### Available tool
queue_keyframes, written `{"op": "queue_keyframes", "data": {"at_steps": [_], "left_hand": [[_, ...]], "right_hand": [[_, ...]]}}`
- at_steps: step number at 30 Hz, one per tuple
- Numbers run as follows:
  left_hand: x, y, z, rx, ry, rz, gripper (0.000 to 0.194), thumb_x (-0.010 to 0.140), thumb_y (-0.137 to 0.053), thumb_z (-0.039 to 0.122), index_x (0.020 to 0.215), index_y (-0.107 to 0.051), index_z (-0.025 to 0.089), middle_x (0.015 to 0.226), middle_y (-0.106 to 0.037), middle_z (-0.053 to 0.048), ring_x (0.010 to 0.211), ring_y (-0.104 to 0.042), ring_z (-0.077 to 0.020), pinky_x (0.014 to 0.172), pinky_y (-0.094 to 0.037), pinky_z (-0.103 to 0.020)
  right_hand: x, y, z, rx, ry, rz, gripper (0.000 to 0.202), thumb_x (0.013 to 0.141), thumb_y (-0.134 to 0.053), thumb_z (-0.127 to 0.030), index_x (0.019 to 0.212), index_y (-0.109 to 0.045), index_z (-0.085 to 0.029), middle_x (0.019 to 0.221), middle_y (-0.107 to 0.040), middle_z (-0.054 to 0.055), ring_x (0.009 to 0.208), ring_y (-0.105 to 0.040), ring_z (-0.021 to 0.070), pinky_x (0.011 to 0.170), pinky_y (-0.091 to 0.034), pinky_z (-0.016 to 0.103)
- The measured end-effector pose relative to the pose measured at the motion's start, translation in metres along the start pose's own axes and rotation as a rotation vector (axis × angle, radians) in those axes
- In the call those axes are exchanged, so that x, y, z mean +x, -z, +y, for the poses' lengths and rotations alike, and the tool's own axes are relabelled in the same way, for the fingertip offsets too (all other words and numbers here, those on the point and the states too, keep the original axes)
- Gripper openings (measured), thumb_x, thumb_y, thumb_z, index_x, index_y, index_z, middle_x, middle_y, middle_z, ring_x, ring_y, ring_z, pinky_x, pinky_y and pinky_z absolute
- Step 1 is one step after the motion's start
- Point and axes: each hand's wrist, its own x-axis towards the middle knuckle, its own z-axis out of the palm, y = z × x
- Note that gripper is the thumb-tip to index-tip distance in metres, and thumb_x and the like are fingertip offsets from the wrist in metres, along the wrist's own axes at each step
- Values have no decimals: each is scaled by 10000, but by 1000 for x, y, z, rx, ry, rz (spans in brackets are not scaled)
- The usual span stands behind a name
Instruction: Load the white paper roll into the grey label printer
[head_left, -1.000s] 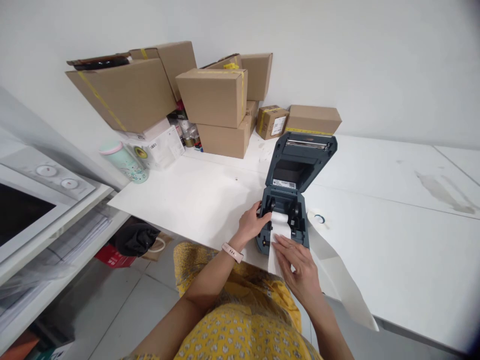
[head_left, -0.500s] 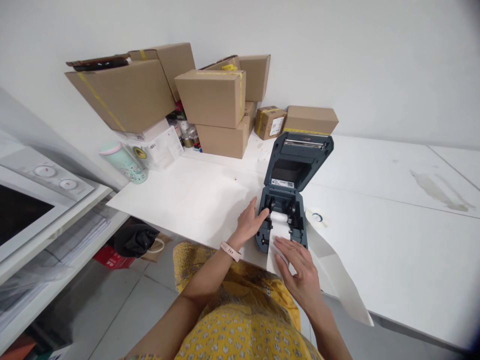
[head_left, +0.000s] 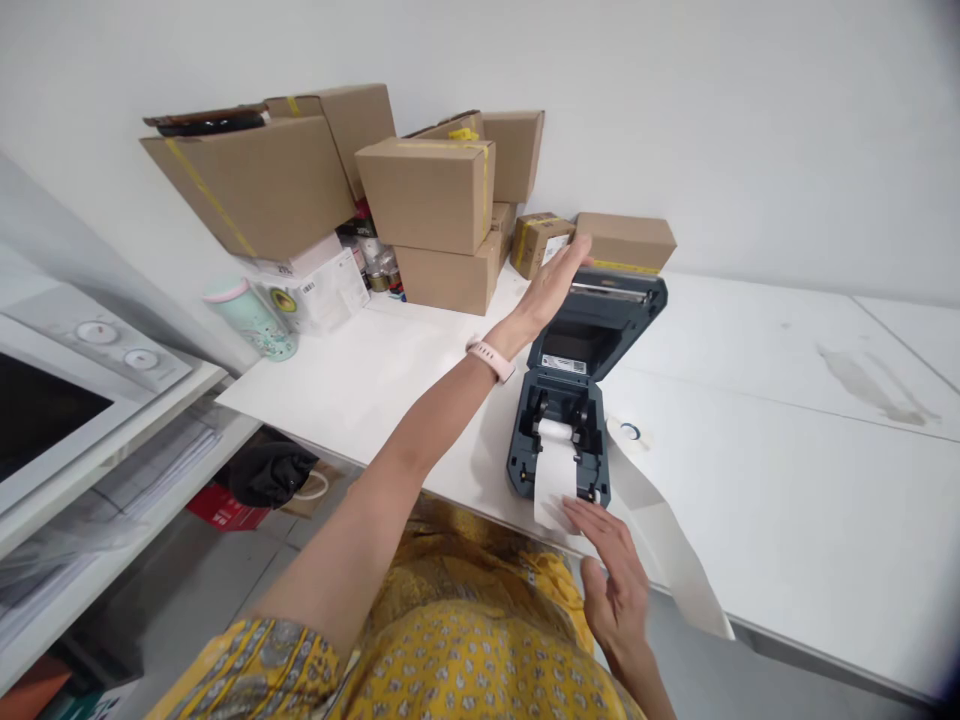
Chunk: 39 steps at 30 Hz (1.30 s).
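Note:
A dark label printer stands on the white table with its lid raised. Inside sits a small white paper roll, and its paper strip runs out over the printer's front. My left hand, a pink band on its wrist, reaches to the upper left edge of the lid, fingers stretched out. Fingertips of my right hand rest at the strip's lower right edge, its fingers and thumb apart. Right of the printer lies a loose roll with a long paper tail over the table edge.
Cardboard boxes are stacked at the back left, with two smaller ones behind the printer. A mint tumbler stands by a white box. At the far left is a microwave on a shelf.
My left hand has moved from the printer's left side up to the raised lid. My right hand has drawn back slightly toward me, uncovering more of the strip.

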Motion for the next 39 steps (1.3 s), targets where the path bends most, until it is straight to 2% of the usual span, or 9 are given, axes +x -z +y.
{"op": "queue_keyframes", "data": {"at_steps": [2, 7, 11, 15, 18, 24, 32, 36, 39], "left_hand": [[-38, -1, 13, -28, 26, -3, 587, 1083, -148, 513, 1385, -539, 197, 1266, -678, -47, 1356, -564, -220, 1196, -363, -384], [-157, -4, 33, 92, -145, -26, 542, 1051, -262, 542, 1394, -536, 224, 1344, -653, -113, 1299, -570, -266, 1185, -387, -441], [-225, -11, 7, 207, -243, -91, 539, 1037, -287, 478, 1369, -576, 167, 1384, -632, -166, 1408, -483, -307, 1246, -286, -516], [-267, -17, -28, 369, -333, -140, 507, 1016, -359, 363, 1451, -522, 158, 1471, -587, -155, 1489, -406, -289, 1262, -248, -527], [-279, -21, -41, 446, -450, -89, 531, 1007, -355, 333, 1479, -493, 135, 1463, -596, -158, 1505, -390, -283, 1256, -257, -529], [-276, -32, -47, 424, -500, 53, 496, 997, -339, 297, 1405, -567, 133, 1358, -670, -150, 1466, -443, -267, 1230, -307, -517], [-272, -45, -60, 421, -554, 198, 431, 973, -355, 237, 1313, -614, 182, 1206, -737, -103, 1373, -534, -242, 1185, -366, -503], [-272, -40, -51, 425, -511, 141, 402, 965, -375, 224, 1285, -618, 200, 1220, -727, -100, 1339, -563, -253, 1172, -380, -509], [-290, -27, -37, 339, -321, 108, 349, 959, -429, 217, 1246, -624, 190, 1260, -696, -128, 1309, -574, -282, 1096, -449, -510]], "right_hand": [[-4, 1, -4, 21, -82, 131, 367, 1028, -406, -269, 1285, -666, -233, 1207, -718, 120, 1161, -641, 311, 959, -515, 519], [4, 3, -14, -68, -262, 498, 469, 1055, -283, -294, 1129, -733, -185, 1053, -711, 144, 1042, -664, 317, 885, -519, 507], [13, 2, -13, -126, -297, 656, 471, 1058, -296, -328, 1155, -728, -168, 1055, -713, 143, 1050, -671, 320, 916, -523, 525], [13, -2, -11, -67, -344, 643, 398, 1047, -399, -356, 1225, -699, -165, 1218, -700, 150, 1193, -631, 331, 1035, -472, 593], [13, -4, -8, -99, -319, 491, 437, 1066, -346, -359, 1303, -659, -167, 1365, -644, 156, 1337, -547, 325, 1110, -403, 629], [18, -12, 8, -183, -145, 164, 479, 1074, -265, -305, 1405, -605, -241, 1490, -582, 92, 1505, -368, 318, 1157, -345, 625], [15, -46, 47, -232, 52, 463, 441, 1017, -324, -227, 1251, -697, -226, 1254, -717, 105, 1276, -600, 323, 1018, -463, 584], [21, -41, 50, -255, 72, 458, 382, 998, -365, -217, 1155, -713, -235, 1179, -727, 98, 1192, -634, 307, 965, -473, 556], [32, -26, 42, -223, 24, 371, 358, 1010, -367, -221, 1107, -711, -248, 1133, -716, 82, 1124, -631, 280, 964, -450, 530]]}}
